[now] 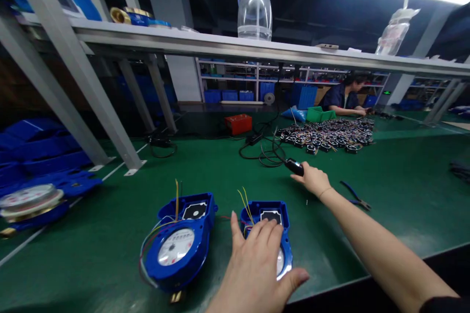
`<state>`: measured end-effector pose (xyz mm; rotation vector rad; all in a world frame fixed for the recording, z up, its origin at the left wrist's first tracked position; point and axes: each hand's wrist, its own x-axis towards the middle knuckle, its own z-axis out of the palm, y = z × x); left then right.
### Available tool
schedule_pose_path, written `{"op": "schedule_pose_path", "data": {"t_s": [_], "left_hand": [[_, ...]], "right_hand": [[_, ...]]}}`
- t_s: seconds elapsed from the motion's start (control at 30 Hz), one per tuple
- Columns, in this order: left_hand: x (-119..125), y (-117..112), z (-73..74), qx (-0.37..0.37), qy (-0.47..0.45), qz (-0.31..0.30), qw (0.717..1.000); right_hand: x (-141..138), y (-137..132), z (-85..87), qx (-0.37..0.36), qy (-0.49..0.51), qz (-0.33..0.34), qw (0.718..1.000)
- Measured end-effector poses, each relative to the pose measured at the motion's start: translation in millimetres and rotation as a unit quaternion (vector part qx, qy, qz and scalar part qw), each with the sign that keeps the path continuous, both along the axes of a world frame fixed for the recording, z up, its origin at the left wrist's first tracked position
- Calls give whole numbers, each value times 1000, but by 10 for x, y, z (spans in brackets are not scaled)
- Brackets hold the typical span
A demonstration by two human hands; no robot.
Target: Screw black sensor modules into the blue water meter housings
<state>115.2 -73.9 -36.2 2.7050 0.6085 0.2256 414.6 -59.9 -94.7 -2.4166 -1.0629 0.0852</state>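
My left hand [257,259] lies over a blue water meter [288,254], fingers spread on its top, hiding much of the dial. Yellow wires stick up from that meter's open box. Further out, my right hand [315,179] is closed around a black corded handheld tool [294,167]; its kind does not show clearly. To the left stands a second blue water meter [179,249], its white dial facing up, with a black module in its box and loose wires along its side. Blue-handled pliers [356,196] rest on the green bench right of my right hand.
Many small black wired modules [326,134] are heaped at the back, near a seated person [345,95]. A red box [238,124] and coiled black cable lie behind. Blue housings [40,151] pile up at left. A shelf [220,43] with metal posts carries bottles overhead.
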Motion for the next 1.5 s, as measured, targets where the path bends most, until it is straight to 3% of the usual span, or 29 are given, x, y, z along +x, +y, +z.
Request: {"op": "schedule_pose_path", "data": {"t_s": [0.1, 0.2, 0.3, 0.4, 0.43, 0.47, 0.53, 0.63, 0.8, 0.97, 1.13, 1.3, 1.4, 1.5], "left_hand": [[-7, 35, -19, -1, -4, 2, 1000], [-43, 102, -74, 49, -39, -12, 998], [11, 39, -191, 198, -120, -27, 972], [288, -277, -443, 279, -333, -20, 901], [423, -413, -553, 263, -413, -21, 872], [570, -541, -665, 224, -453, -31, 862], [868, -723, -855, 90, -257, -27, 962], [1259, -757, -1000, 46, -113, 59, 991], [1622, -581, -1056, 59, -57, 134, 988], [1723, -507, -1095, 44, -28, 146, 988], [1743, -466, -1050, -37, -61, 160, 985], [1545, -519, -889, -242, -172, 143, 944], [1306, -590, -745, -415, -233, 110, 872], [1044, -656, -584, -533, -281, 106, 791]], "right_hand": [[49, 48, -96, -42, -12, 7, 999], [118, 37, 15, -10, -8, 5, 1000], [196, -48, 260, 97, 19, 1, 995], [231, -207, 508, 252, 80, 6, 964], [228, -273, 575, 306, 109, 8, 946], [221, -344, 633, 358, 139, 8, 923], [198, -505, 723, 451, 195, 5, 871], [173, -786, 798, 540, 257, -1, 802], [181, -1238, 779, 601, 323, 1, 731], [224, -1478, 663, 630, 357, -32, 689], [264, -1574, 579, 651, 377, -54, 657], [236, -1690, 597, 684, 381, -54, 619], [142, -1751, 751, 710, 385, -48, 587], [-49, -1752, 989, 729, 390, -13, 562]]}}
